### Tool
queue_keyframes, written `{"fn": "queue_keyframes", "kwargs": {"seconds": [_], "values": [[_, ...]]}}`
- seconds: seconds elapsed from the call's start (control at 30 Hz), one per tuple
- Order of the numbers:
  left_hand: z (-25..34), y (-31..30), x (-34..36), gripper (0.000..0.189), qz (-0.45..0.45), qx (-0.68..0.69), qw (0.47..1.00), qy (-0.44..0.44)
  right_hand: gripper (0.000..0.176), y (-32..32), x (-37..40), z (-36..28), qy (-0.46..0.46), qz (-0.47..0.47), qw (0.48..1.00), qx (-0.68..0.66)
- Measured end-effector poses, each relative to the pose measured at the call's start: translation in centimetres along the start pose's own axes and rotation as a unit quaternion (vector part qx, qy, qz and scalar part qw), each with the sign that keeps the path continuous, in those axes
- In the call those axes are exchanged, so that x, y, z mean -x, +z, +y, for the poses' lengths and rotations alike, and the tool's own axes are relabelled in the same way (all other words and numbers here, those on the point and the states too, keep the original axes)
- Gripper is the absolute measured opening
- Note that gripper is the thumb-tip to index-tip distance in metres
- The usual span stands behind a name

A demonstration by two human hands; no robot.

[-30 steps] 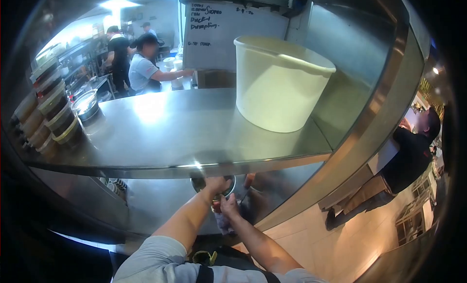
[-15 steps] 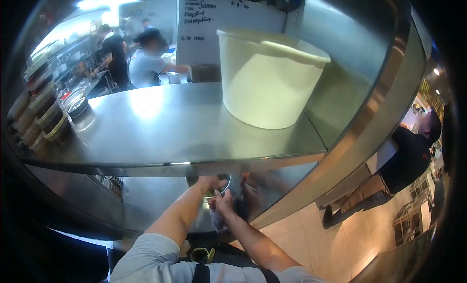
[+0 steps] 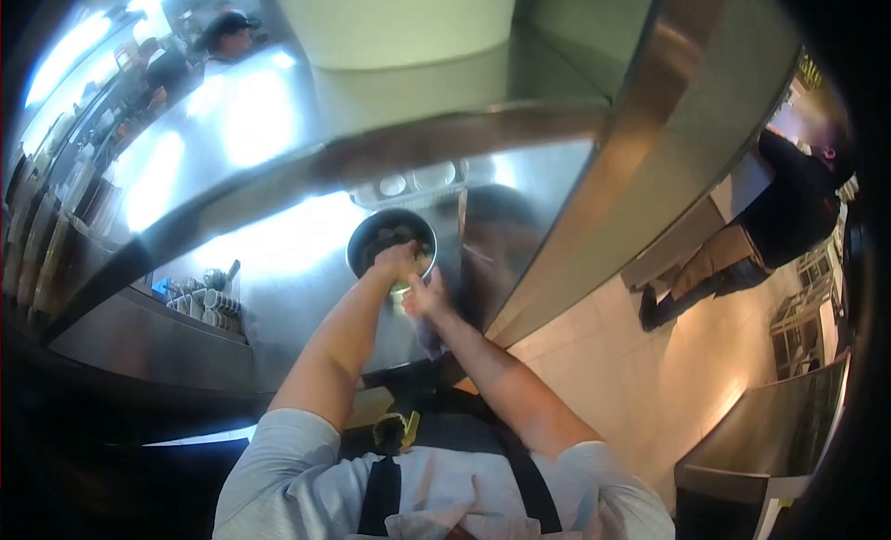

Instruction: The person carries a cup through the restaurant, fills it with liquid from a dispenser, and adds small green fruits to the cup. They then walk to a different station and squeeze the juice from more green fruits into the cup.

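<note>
A round metal bowl (image 3: 353,243) with a bright rim and a dark inside stands on the steel counter under the shelf. Greenish and brownish food (image 3: 401,235) shows in it, too blurred to name. Reaching over the near rim, my left hand (image 3: 399,262) has its fingers bent down into the bowl; the fingertips are hidden. My right hand (image 3: 425,299) is closed at the bowl's near right rim, thumb up, and seems to grip it. Below that hand hangs a greyish-purple piece (image 3: 429,338) that looks like cloth.
Behind the bowl sits a tray (image 3: 367,197) with small round containers. Cups (image 3: 218,308) are stacked at the left. A steel shelf edge (image 3: 371,148) crosses above my hands, carrying a big white tub (image 3: 399,25). A person (image 3: 789,206) stands at the right; others work far left.
My view has tipped downward, so the bowl and both hands appear higher and more fully. The hands stay at the bowl, with the left one still reaching in.
</note>
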State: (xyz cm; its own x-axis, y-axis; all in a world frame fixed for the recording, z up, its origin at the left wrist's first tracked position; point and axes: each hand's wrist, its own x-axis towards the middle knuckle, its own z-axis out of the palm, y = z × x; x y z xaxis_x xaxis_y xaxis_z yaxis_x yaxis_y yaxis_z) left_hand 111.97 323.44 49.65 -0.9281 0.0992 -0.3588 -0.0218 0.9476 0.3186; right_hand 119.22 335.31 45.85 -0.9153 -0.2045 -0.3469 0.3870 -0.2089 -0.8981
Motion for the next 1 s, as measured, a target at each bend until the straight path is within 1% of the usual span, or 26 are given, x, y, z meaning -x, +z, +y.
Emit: {"fn": "queue_keyframes", "kwargs": {"seconds": [0.03, 0.13, 0.17, 0.27, 0.37, 0.4, 0.47, 0.5, 0.6, 0.7, 0.8, 0.87, 0.9, 0.97, 1.0], "values": [[-0.1, 0.7, -0.6, 0.073, -0.006, -0.03, 0.999, -0.014, 0.042, 0.0, 0.4, -0.2, -0.003, 0.007, 1.0, 0.002], [-0.8, 0.9, -0.7, 0.071, -0.003, 0.001, 1.0, 0.003, 0.044, -0.1, 0.8, -0.2, -0.014, 0.022, 1.0, 0.003], [-2.9, 2.6, -2.6, 0.066, 0.014, 0.002, 0.998, 0.053, 0.045, -0.1, 0.5, 0.1, -0.016, 0.024, 1.0, -0.003], [-1.6, 0.5, 0.4, 0.06, -0.008, 0.11, 0.992, 0.06, 0.049, -0.2, 0.7, 0.1, -0.024, 0.021, 0.999, 0.008], [-1.0, -0.5, 1.5, 0.057, -0.038, 0.157, 0.985, 0.064, 0.052, -0.4, 1.4, -0.3, -0.017, 0.013, 1.0, 0.012], [-1.1, -0.4, 1.4, 0.055, -0.024, 0.148, 0.986, 0.078, 0.053, -0.5, 1.4, -0.4, -0.013, 0.01, 1.0, 0.011], [-1.4, 0.0, 1.1, 0.053, 0.004, 0.131, 0.986, 0.107, 0.08, -0.8, 1.3, -0.4, 0.0, -0.003, 1.0, -0.015], [-1.5, 0.1, 1.1, 0.052, 0.012, 0.143, 0.984, 0.109, 0.093, -0.8, 1.3, -0.5, 0.006, -0.009, 1.0, -0.028], [-1.6, 0.2, 1.3, 0.051, 0.03, 0.176, 0.978, 0.108, 0.093, -0.8, 1.2, -0.3, -0.003, -0.003, 0.999, -0.032], [-0.9, 0.0, 1.9, 0.05, 0.039, 0.207, 0.973, 0.09, 0.091, -0.9, 1.1, 0.3, -0.023, -0.02, 0.998, -0.058], [-0.7, 0.0, 2.1, 0.05, 0.056, 0.241, 0.966, 0.08, 0.083, -1.0, 1.1, 0.2, -0.049, -0.023, 0.997, -0.051], [-0.6, -0.1, 2.4, 0.049, 0.067, 0.254, 0.961, 0.083, 0.076, -1.2, 1.2, 0.0, -0.075, -0.042, 0.995, -0.059], [-0.8, 0.2, 2.2, 0.048, 0.052, 0.279, 0.955, 0.082, 0.072, -1.2, 1.4, -0.2, -0.087, -0.052, 0.993, -0.063], [-1.2, 0.1, 1.6, 0.047, 0.027, 0.328, 0.941, 0.082, 0.054, -1.1, 1.7, -0.7, -0.096, -0.04, 0.994, -0.039], [-1.3, -0.2, 1.6, 0.047, -0.004, 0.323, 0.943, 0.077, 0.045, -1.1, 1.9, -0.9, -0.101, -0.034, 0.994, -0.027]]}}
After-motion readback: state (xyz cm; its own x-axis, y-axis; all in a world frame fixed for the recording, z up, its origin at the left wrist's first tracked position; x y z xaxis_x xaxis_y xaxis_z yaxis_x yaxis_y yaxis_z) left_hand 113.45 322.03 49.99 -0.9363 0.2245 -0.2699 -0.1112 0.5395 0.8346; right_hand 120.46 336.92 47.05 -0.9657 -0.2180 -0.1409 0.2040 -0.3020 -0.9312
